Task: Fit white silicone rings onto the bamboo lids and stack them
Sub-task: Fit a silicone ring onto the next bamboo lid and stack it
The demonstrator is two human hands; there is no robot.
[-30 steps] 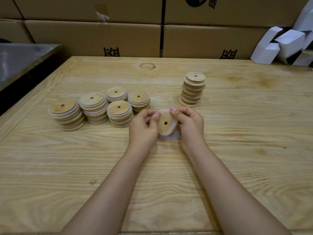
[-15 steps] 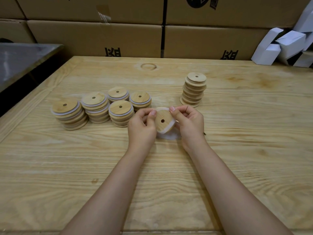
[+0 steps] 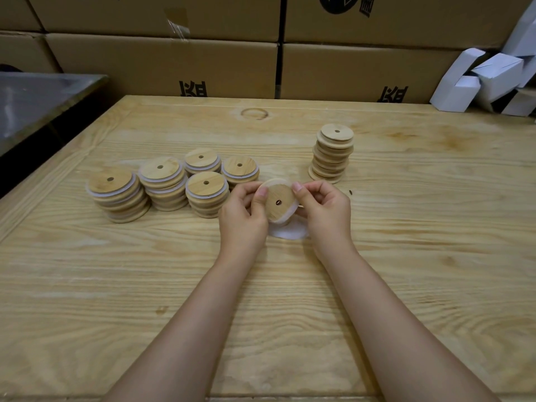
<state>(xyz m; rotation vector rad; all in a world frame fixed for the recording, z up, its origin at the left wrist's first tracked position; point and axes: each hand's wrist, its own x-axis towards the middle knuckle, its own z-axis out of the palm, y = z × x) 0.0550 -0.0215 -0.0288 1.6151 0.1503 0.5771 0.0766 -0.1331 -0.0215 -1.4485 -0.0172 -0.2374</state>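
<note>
"Lid [image 3: 278, 203] first: where is it?"

"Held tilted just above the table [image 3: 406, 256], between both hands. Its flat face, with the small hole, is turned toward the camera."

"And the ring?"

"A white ring [image 3: 291, 215] shows along the lid's lower right edge. Whether it sits all the way round I cannot tell; fingers hide the rest."

"The hands?"

"The left hand [image 3: 242, 219] grips the lid's left edge, thumb on the face and fingers curled behind. The right hand [image 3: 326, 211] pinches the upper right edge between thumb and forefinger."

"Under them?"

"Spare rings [image 3: 290, 233] lie as a white patch on the table, right below the lid. How many, I cannot tell."

"Next out?"

"Five ringed stacks [image 3: 206, 194] crowd together on the left, the nearest just beside the left hand. One bare stack [image 3: 332, 153], plain wood and taller, stands apart beyond the right hand."

"And past the table?"

"Boxes [image 3: 162, 65] run along the far edge, with white cartons [image 3: 487, 79] piled at the far right. A metal top [image 3: 37, 100] sits off to the left."
</note>
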